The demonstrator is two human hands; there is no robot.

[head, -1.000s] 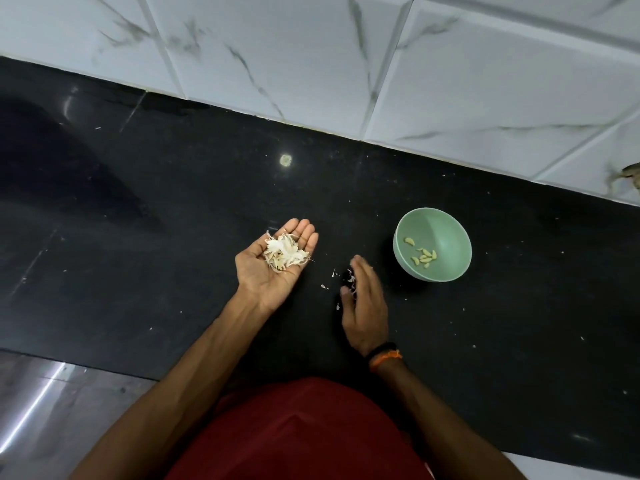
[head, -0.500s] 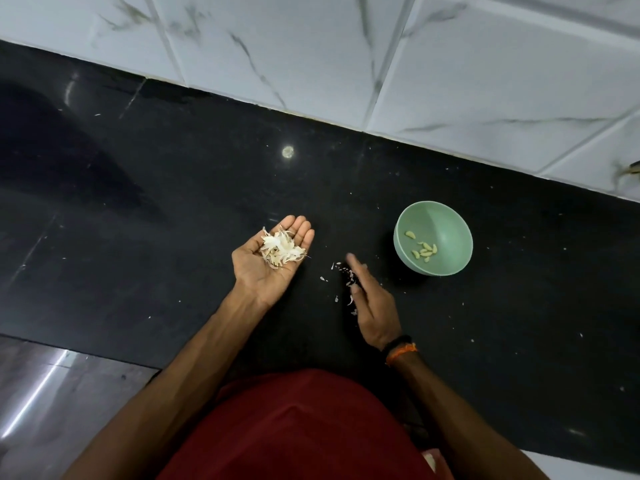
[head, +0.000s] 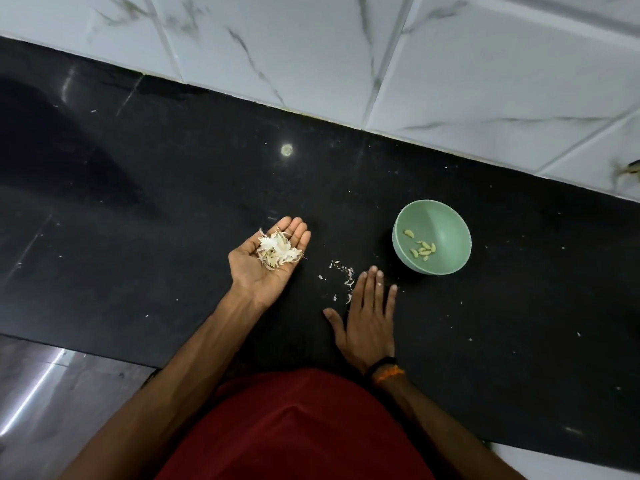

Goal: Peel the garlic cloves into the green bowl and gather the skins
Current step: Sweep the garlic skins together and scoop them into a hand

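Garlic skins (head: pixel 278 252) sit heaped in your left hand (head: pixel 266 263), palm up, fingers relaxed. Your right hand (head: pixel 369 315) lies flat, fingers straight, on the black counter (head: pixel 138 237) beside loose scraps (head: pixel 341 277). Peeled cloves (head: pixel 421 249) rest in the green bowl (head: pixel 446 220) nearby.

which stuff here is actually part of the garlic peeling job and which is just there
Part of the job:
- green bowl
- peeled cloves in the bowl
- pile of skins in the upturned left hand
- loose skins on the black counter
- right hand, flat beside them

Just there:
- marble wall tiles
- wristbands
- red shirt
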